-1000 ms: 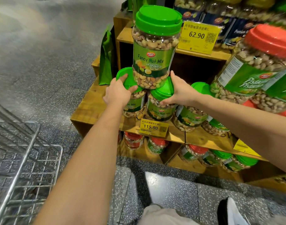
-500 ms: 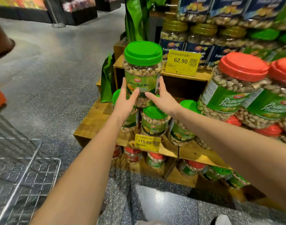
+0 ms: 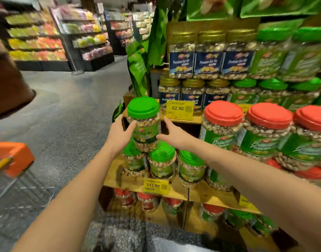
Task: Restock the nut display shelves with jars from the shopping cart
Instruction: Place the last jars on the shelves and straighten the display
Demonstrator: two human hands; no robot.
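A Fancy Nut Mix jar [image 3: 146, 128] with a green lid stands upright on top of two more green-lidded jars [image 3: 162, 164] on the wooden display shelf [image 3: 201, 194]. My left hand [image 3: 119, 136] lies flat against the jar's left side, fingers spread and thumb at the label. My right hand [image 3: 173, 135] hovers just right of the jar with fingers apart, the thumb tip close to its side. Neither hand is closed round the jar. The shopping cart [image 3: 17, 180] shows at the left edge with its orange handle corner; what it holds is out of view.
Big red-lidded pistachio jars [image 3: 222, 131] crowd the shelf to the right. Blue-labelled Premium Nut Mix jars [image 3: 208, 60] are stacked behind, above a 62.90 price tag [image 3: 179, 110]. Red-lidded jars fill the lower shelf [image 3: 147, 200]. Open grey floor [image 3: 70, 113] stretches left.
My hands slid up from the jar's base to its sides and spread open. The camera tilted up, bringing the upper shelves and aisle into view.
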